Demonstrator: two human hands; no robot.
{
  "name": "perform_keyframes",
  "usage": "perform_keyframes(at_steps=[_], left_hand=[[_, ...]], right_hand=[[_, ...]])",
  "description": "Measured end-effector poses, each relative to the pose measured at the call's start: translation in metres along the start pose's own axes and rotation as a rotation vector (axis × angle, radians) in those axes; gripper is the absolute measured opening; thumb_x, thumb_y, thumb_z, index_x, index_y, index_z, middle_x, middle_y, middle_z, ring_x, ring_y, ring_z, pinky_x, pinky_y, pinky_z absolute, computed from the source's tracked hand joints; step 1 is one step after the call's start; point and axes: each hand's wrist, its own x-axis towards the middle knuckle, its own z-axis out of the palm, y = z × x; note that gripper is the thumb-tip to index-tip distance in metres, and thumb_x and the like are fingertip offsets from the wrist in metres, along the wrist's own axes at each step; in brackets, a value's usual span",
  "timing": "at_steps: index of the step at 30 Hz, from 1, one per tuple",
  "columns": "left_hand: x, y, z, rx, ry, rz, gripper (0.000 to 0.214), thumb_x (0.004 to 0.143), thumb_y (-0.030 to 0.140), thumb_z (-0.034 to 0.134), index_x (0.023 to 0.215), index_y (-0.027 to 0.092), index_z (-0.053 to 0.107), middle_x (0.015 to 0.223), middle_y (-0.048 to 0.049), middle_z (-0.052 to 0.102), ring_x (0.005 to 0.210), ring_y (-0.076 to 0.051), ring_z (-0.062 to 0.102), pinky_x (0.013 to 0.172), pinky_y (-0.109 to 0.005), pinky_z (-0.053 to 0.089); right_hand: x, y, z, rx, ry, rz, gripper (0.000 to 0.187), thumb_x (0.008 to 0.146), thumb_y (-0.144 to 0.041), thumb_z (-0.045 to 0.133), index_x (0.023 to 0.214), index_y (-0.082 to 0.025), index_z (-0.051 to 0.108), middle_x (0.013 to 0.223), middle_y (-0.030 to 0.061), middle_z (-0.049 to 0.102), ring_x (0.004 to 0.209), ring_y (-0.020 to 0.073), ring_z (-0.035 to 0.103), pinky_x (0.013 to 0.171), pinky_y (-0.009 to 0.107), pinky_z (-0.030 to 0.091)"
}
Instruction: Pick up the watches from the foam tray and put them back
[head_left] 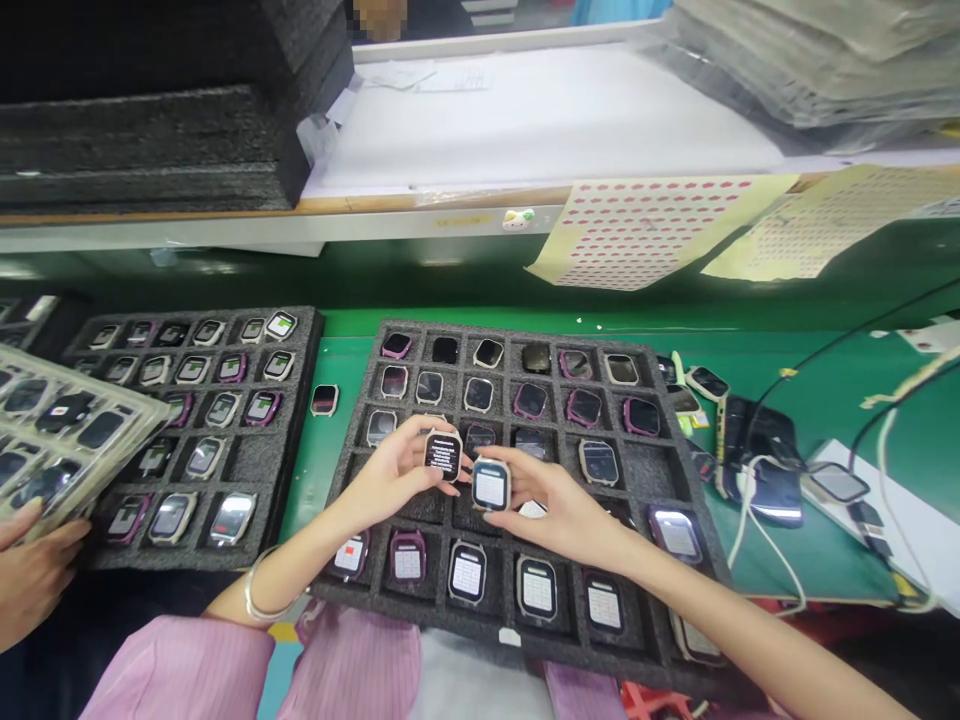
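Observation:
Over the middle of a black foam tray [645,655], my left hand [409,465] is closed on a smartwatch [442,457] without a strap, its dark screen showing lines of white text. Close beside it, my right hand [551,500] grips a second smartwatch [491,485] with a pale case and a lit white screen. Around both hands, the tray's square compartments hold more watch bodies, some with purple cases and some with pale ones. Along the near row several have lit white screens, among them one watch [467,572]. My hands and forearms hide some compartments.
Another foam tray of watches [289,470] lies to the left, with a loose watch [325,400] between the trays. A co-worker's hand [45,570] holds a clear plastic tray [142,415] at far left. Cables, a black phone [772,470] and sticker sheets [652,225] are on the right.

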Motion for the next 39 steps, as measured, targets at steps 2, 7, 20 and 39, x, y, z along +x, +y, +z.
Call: perform_keyframes(at_steps=[2, 7, 20, 39], left_hand=[[-0.002, 0.002, -0.001, -0.015, 0.0, -0.014, 0.035, 0.079, 0.018, 0.066, 0.11, 0.018, 0.051, 0.098, -0.0096, 0.07, 0.09, -0.024, 0.069, 0.073, -0.035, 0.058], [-0.002, 0.001, -0.003, -0.019, 0.026, -0.043, 0.032, 0.081, 0.024, 0.067, 0.108, 0.016, 0.051, 0.089, -0.0076, 0.07, 0.082, -0.022, 0.071, 0.068, -0.032, 0.059], [-0.001, -0.002, -0.007, -0.049, 0.037, -0.068, 0.035, 0.079, 0.031, 0.071, 0.105, 0.016, 0.053, 0.089, -0.0089, 0.071, 0.078, -0.022, 0.071, 0.066, -0.032, 0.057], [-0.046, 0.022, -0.054, 0.045, 0.381, 0.114, 0.039, 0.081, 0.026, 0.067, 0.116, 0.018, 0.053, 0.097, -0.0072, 0.069, 0.088, -0.019, 0.067, 0.074, -0.026, 0.052]], right_hand=[[0.001, 0.003, 0.003, -0.384, -0.017, -0.112, 0.056, 0.08, -0.024, 0.071, 0.132, -0.019, 0.049, 0.117, 0.0123, 0.063, 0.1, 0.027, 0.063, 0.086, 0.047, 0.053], [-0.001, -0.006, 0.001, -0.978, -0.013, -0.25, 0.062, 0.074, -0.036, 0.077, 0.128, -0.014, 0.056, 0.132, 0.021, 0.05, 0.113, 0.0377, 0.049, 0.09, 0.058, 0.045], [-0.013, -0.012, -0.021, -0.79, 0.073, -0.246, 0.027, 0.093, -0.032, 0.053, 0.115, -0.022, 0.064, 0.117, 0.0134, 0.058, 0.106, 0.0267, 0.056, 0.089, 0.045, 0.05], [0.112, -0.025, 0.101, -0.868, -0.124, -0.342, 0.024, 0.086, -0.018, 0.064, 0.105, -0.004, 0.065, 0.109, 0.024, 0.062, 0.108, 0.035, 0.056, 0.091, 0.051, 0.047]])
